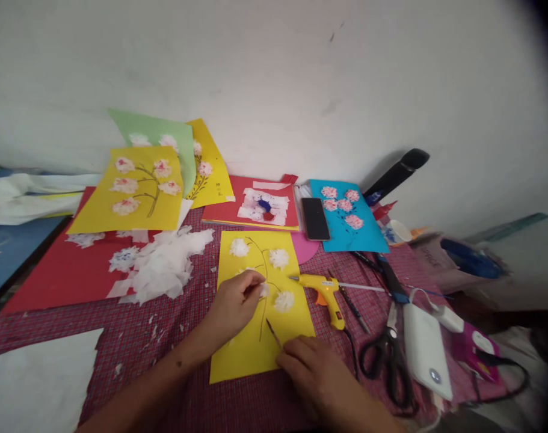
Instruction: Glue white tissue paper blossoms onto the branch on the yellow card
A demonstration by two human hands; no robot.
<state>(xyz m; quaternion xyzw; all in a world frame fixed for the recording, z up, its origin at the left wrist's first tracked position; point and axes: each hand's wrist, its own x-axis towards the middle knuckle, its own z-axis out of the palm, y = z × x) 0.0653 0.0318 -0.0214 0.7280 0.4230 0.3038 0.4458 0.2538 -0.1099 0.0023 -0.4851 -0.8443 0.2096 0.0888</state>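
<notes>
A yellow sheet lies before me with a drawn dark branch and several white tissue-paper flowers on it. Over its middle, my left hand pinches thumb and forefinger together at a white tissue-paper flower, which the fingers partly cover. At the sheet's lower right edge, my right hand grips a thin, dark-tipped paintbrush, its tip pointing up and left across the sheet. A yellow glue gun lies just right of the sheet, its nozzle over the edge.
Torn white tissue is heaped on red card at left, below finished flower pictures. Behind are a paint-stained pad, a phone and a blue picture. Scissors and a white power bank lie right.
</notes>
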